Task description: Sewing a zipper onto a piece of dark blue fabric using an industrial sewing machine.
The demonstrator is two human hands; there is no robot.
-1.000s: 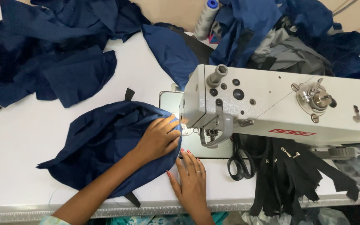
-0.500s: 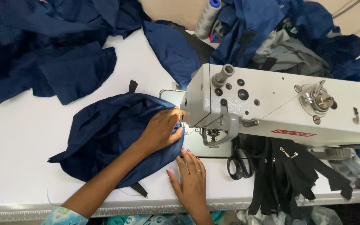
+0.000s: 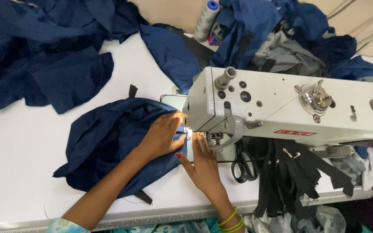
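A: Navy fabric piece [image 3: 109, 142] lies bunched on the white worktop [image 3: 18, 155], toward its front edge, its right end fed under the head of the sewing machine [image 3: 281, 108].

B: Hands?

A: Left hand [image 3: 162, 136] pressed flat on the cloth, fingers spread, tips close by the needle area. Right hand [image 3: 203, 166] flat beside it at the cloth's right edge, fingers pointing toward the presser foot. Neither grip closes round anything; both open palms only press the cloth down.

B: Risks?

A: Fingertips sit very near the needle; a slip forward would likely bring a finger under it. The needle itself is hidden by the machine head, so the gap cannot be judged. The bunched folds at the left could drag or tuck under and get stitched into the seam.

B: Surroundings?

A: Black scissors [image 3: 243, 164] just right of the right hand, black straps [image 3: 298, 177] hanging over the front edge. More navy cloth [image 3: 44, 56] piled at the far left corner, well apart. Thread cone [image 3: 207, 19] at the far edge.
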